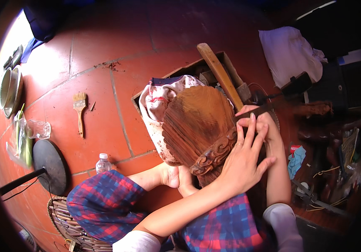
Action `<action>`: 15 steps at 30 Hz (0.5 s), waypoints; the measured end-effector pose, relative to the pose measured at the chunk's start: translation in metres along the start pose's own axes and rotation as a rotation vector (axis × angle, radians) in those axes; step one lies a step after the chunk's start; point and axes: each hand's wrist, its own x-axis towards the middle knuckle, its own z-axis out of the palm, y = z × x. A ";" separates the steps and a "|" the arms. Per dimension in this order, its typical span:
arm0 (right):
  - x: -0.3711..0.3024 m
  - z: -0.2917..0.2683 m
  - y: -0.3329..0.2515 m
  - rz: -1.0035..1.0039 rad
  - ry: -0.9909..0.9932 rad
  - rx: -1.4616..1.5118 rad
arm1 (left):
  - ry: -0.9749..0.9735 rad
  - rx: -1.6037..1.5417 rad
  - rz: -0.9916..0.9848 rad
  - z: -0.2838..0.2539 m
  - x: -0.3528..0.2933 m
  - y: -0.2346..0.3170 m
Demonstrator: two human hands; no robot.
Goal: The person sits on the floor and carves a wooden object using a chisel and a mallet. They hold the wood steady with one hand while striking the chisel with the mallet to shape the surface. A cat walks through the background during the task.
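Note:
A brown carved wooden piece (195, 119) with a scalloped edge and scroll relief rests over my lap, propped against a white cloth bundle (157, 136). At its right edge my right hand (261, 119) is closed around a dark flat-bladed tool (247, 116), whose exact kind I cannot make out. From the lower left my left hand (247, 155) reaches across the scroll carving. Its fingers are stretched out and the thumb spread, with the fingertips touching near the blade and right hand. Beyond the hands, a long wooden handle (218, 73) leans across an open box (180, 71).
On the tiled floor to the left lie a paintbrush (80, 113), a clear bottle (103, 164) and a round black stand base (50, 168). A basket of tools (73, 222) stands beside my knee. A white sack (289, 54) and clutter with a blue packet (296, 161) are at right.

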 end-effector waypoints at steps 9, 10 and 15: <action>-0.004 0.002 -0.005 0.025 0.004 0.110 | -0.018 0.043 -0.004 0.000 -0.004 0.005; -0.002 -0.007 0.006 0.072 0.016 0.144 | -0.021 0.018 -0.011 0.004 -0.001 0.002; -0.004 -0.005 0.013 -0.034 0.053 0.083 | -0.036 0.016 0.006 0.002 -0.002 0.004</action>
